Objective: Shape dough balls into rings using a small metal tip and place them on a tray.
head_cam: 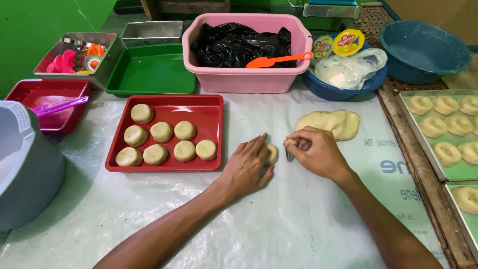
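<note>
Dough round (272, 153) on plastic-covered bench (279, 219), mid-scene, between both hands.
Left hand (247, 167) lies flat, fingers extended, touching the round's left side. Right hand (318, 152) has fingers curled tight on a small metal tool (289, 155) at the round's right edge. Red tray (167, 167) of eight rounds just left; dough slab (331, 123) farther right.

Red tray (219, 130) left — near sheet (279, 219) seemingly open

A single camera on the person's head looks steeply down and forward over the worktop (298, 219). It sits close above both forearms, which enter from the near edge. The far edge of view reaches a green wall (30, 35) at far left.
</note>
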